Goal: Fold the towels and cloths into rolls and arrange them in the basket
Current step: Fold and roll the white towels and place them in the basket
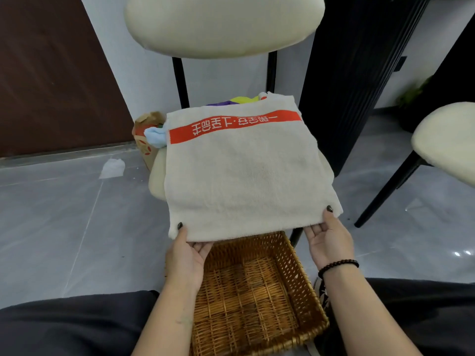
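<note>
Grey floor tiles [64, 214] spread around us, with a dark door [51, 73] at the left and a black slatted panel [354, 73] at the right. We see a chair [223, 24] with a cream back straight ahead, and a second cream seat [447, 142] off to the right. A cream towel [244, 176] with a red band [231, 125] of white lettering lies spread over the chair's seat, its near edge lifted. Our left hand [186, 255] pinches the near left corner, thumb on top and fingers underneath; our right hand [330, 240] pinches the near right corner the same way, a bead bracelet [338, 265] on its wrist. Below the towel's edge, between our knees, sits a wicker basket [290, 258] with nothing rolled inside. Behind the towel, coloured cloths [239, 100] peek out. Just left of it a pale blue cloth [155, 136] sticks out in front of a paper bag [146, 129], and a white scrap [112, 167] lies on the floor.
</note>
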The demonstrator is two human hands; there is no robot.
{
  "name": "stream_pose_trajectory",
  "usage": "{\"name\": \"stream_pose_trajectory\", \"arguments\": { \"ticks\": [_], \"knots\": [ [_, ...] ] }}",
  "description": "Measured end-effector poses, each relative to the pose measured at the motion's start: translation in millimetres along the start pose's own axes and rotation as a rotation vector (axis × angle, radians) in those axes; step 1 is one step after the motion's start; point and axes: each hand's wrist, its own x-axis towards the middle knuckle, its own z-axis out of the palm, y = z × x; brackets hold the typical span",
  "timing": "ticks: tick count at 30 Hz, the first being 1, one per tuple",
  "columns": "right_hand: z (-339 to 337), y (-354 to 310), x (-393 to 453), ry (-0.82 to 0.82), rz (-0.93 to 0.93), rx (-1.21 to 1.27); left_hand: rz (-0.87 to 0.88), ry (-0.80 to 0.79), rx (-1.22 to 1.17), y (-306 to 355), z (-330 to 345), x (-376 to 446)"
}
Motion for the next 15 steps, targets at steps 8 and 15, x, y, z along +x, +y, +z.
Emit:
{"name": "stream_pose_trajectory", "arguments": {
  "ticks": [8, 15],
  "knots": [
    [2, -33, -12, 0.070, -0.324, -0.768, 0.368, 0.126, 0.591, 31, -3, -21],
    [27, -93, -25, -0.193, -0.420, -1.148, 0.446, -0.089, 0.786, 85, 15, -43]
  ]
}}
